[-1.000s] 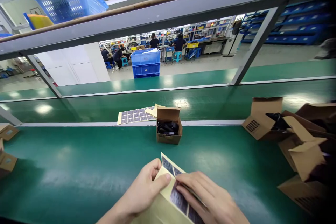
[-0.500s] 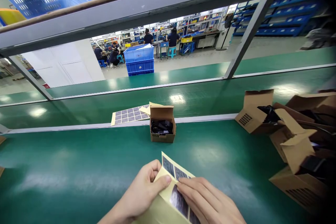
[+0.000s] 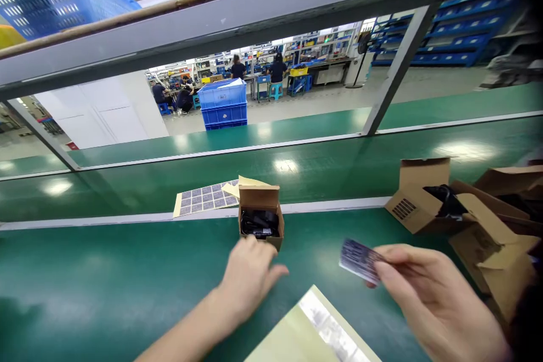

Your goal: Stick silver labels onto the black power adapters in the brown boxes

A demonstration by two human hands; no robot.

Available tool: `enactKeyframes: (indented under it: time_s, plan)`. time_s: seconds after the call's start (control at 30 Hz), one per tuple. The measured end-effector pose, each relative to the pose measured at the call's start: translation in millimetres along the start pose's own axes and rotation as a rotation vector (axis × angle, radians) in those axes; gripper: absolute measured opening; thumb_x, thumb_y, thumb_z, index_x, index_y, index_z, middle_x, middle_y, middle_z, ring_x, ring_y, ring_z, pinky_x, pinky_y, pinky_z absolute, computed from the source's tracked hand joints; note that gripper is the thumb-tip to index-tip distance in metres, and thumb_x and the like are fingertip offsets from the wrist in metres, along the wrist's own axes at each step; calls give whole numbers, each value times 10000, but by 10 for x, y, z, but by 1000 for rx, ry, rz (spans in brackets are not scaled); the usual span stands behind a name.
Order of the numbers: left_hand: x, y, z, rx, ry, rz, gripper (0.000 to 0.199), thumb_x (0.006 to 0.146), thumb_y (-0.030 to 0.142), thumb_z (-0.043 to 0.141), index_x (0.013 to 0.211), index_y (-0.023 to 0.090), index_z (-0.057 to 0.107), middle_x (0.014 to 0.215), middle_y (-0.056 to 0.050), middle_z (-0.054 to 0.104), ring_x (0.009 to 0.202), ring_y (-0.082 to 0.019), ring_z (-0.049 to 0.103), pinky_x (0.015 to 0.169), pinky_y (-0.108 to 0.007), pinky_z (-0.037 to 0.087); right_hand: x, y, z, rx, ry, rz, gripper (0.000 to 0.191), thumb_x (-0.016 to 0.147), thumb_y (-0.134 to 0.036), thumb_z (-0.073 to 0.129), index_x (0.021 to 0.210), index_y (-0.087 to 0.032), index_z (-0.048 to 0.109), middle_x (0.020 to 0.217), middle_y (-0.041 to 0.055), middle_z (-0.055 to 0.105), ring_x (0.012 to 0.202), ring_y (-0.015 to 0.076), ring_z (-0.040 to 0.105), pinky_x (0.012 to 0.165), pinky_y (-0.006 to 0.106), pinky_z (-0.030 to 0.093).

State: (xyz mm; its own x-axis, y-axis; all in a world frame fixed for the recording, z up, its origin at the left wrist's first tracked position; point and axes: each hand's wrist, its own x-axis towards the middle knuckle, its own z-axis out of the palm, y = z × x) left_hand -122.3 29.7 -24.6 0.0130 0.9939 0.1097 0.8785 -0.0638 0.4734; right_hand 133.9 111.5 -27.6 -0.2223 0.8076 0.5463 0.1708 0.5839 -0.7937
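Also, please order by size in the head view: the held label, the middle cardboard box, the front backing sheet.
1. Front backing sheet, cut off by the frame
2. Middle cardboard box
3. Label in the right hand

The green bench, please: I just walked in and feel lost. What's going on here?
A person's right hand holds a dark printed label above the bench. The left hand, blurred, is at the front of an open cardboard box with black cable inside; whether it touches the box is unclear. A pale yellow backing sheet shows at the near edge, and a label sheet lies behind the box.
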Motion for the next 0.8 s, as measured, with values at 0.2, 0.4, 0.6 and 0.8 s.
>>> enactKeyframes:
  time_s: [0.2, 0.4, 0.6, 0.8]
  plan:
    - [814, -331, -544, 130, 76, 62, 120, 802, 246, 728, 741, 195, 637, 756, -92, 651, 966, -323, 557, 968, -472, 336, 372, -115, 372, 112, -99, 132, 292, 911, -452, 630, 1091, -235, 551, 886, 39, 658, 731, 187, 714, 636, 277, 627]
    - [650, -368, -1019, -86, 56, -7, 208, 973, 361, 467, 988, 201, 599, 931, -40, 678, 814, -196, 608, 736, -301, 449, 708, -75, 481, -17, -58, -51, 209, 951, -449, 556, 948, -256, 637, 1051, 62, 616, 1026, 235, 645, 876, 373, 559]
    - [522, -250, -1127, -395, -27, 17, 192, 951, 345, 520, 1031, 188, 596, 937, -24, 658, 824, -165, 597, 721, -268, 465, 987, -308, 850, 30, -301, -152, 711, 925, -409, 612, 1531, -271, 268, 1263, 110, 605, 1054, 228, 652, 935, 429, 553]
    - [437, -99, -827, -325, 477, -50, 120, 932, 292, 552, 987, 187, 567, 1023, -78, 648, 955, -222, 600, 892, -369, 461, 884, -460, 1181, -19, -360, -32, 701, 958, -337, 527, 1556, -212, 183, 860, 14, 697, 642, 167, 692, 647, 321, 608]
